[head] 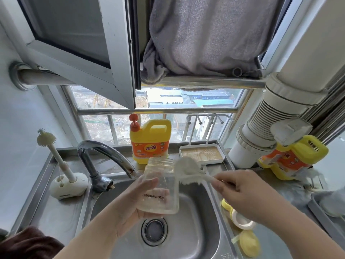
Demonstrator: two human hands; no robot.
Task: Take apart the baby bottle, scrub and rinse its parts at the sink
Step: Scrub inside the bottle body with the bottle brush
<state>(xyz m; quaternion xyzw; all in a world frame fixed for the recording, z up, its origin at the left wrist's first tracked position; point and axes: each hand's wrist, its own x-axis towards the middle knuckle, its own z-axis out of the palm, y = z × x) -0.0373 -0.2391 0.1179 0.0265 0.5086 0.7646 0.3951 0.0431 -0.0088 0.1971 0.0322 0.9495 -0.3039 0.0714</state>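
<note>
My left hand (130, 204) grips the clear bottle body (160, 186) from below, holding it tilted over the steel sink (201, 230), mouth pointing up and away. My right hand (240, 191) pinches the handle of a white bottle brush (188, 171); its blurred head sits just right of the bottle's mouth, outside it. On the counter right of the sink lie the yellow collar ring (240, 217) and a yellow cap (249, 243). The nipple is not clearly visible.
The faucet (104, 157) arches over the sink's back left. A small brush stands in a white holder (67, 186) at left. Yellow detergent bottle (151, 141) and a white tray (201, 154) sit behind the sink. A second detergent jug (293, 157) stands at right.
</note>
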